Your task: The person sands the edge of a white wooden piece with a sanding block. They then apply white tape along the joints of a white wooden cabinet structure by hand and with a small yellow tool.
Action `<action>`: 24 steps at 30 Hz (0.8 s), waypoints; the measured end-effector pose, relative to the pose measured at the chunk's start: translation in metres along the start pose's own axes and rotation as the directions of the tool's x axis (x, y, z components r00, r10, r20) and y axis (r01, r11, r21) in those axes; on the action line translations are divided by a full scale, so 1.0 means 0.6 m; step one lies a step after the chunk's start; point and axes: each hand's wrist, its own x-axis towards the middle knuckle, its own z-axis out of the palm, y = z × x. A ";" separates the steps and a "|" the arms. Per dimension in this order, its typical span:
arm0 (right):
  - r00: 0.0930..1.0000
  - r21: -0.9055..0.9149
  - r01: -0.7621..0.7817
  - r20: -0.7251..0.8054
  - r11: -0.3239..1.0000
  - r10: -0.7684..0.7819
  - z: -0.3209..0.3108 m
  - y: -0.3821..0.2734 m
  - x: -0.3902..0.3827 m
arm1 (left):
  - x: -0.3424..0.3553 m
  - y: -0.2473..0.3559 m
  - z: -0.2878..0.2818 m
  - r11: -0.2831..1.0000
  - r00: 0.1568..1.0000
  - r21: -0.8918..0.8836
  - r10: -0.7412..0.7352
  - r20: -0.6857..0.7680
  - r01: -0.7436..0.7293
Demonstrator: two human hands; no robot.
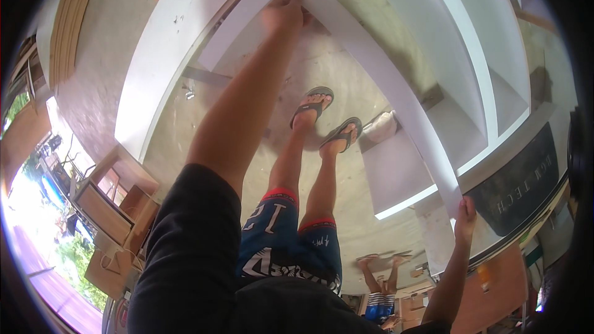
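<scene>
- The long flat white-painted wooden board (pixel 396 86) runs from upper centre of the frame to lower right.
- The left hand (pixel 283 13), upper centre, has fingers curled over the board's far end.
- The right hand (pixel 465 215), lower right, has fingers wrapped on the board's near end.
- Feet in dark flip-flop sandals (pixel 327 120) stand mid-frame on the pale concrete floor (pixel 204 117).
</scene>
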 end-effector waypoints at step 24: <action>0.998 0.008 -0.064 -0.010 0.998 0.064 -0.003 -0.024 -0.019 | 0.020 0.003 -0.018 0.997 0.997 -0.062 -0.041 0.064 0.045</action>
